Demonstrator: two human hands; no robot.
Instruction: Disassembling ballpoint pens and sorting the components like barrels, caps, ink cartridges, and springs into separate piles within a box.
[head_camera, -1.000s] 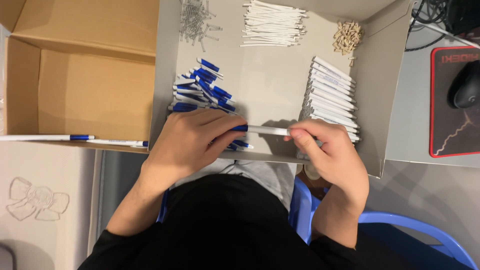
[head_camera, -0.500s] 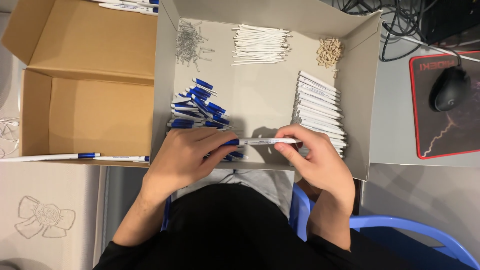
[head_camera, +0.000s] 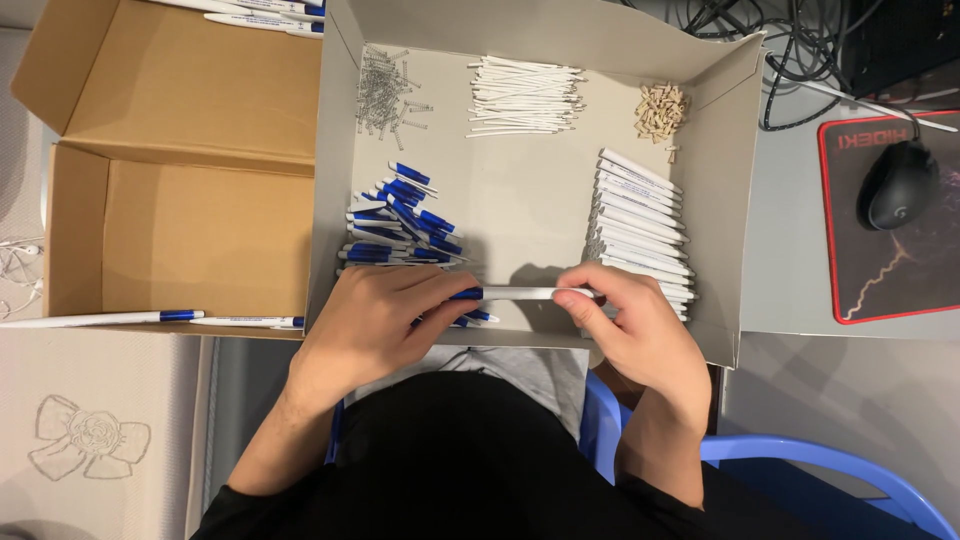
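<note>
- Over the near edge of the shallow grey cardboard tray (head_camera: 720, 200), both hands meet on one pen (head_camera: 525, 293), which lies level, parallel to the tray's front wall and just inside it.
- Left hand (head_camera: 375, 325) pinches the pen's blue end between thumb and fingertips (head_camera: 455, 300); its fingers are closed on that end and partly cover it.
- Right hand (head_camera: 640, 335) grips the white barrel's other end, fingertips (head_camera: 575, 295) curled over it, thumb beneath.
- Between the two grips the white barrel shows bare, clear of the tray floor as far as can be told.
- Behind the left hand, touching its knuckles, sits the heap of blue pen caps (head_camera: 400, 225); little room remains on that side.
- Just beside the right hand stands the stack of white pen barrels (head_camera: 640, 220), close against the tray's right wall.
- Bare tray floor lies open in the middle, between the heap and the stack, up to the far row.
- Along the far wall lie small metal springs (head_camera: 385, 90), white ink refills (head_camera: 520, 95) and a small pile of tan plastic bits (head_camera: 660, 108), all well apart from the hands.
- Left of the tray, an open brown cardboard box (head_camera: 190, 240) abuts its wall; finished pens (head_camera: 150, 319) rest across its near edge.
- Right of the tray, a computer mouse (head_camera: 897, 185) sits on a dark mouse pad (head_camera: 900, 270).
</note>
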